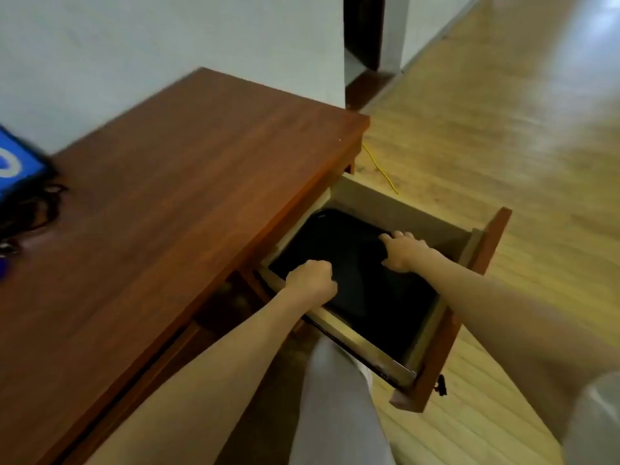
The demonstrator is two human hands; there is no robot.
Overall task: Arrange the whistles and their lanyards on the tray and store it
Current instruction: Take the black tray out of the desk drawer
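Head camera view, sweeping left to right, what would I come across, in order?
In order: blue object at the left edge → left hand → right hand → drawer's front panel. Both hands grip the black tray, which spans them, so it's left unplaced.

Black tray (369, 297) in drawer (385, 204) — left hand (310, 280), right hand (404, 251) hold it.

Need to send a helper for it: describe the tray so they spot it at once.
Find the reddish-brown wooden desk against the pale wall; a drawer stands pulled out of it. The tray lies flat inside, gripped at its edges by the left hand and the right hand. It alone is black among pale drawer walls.
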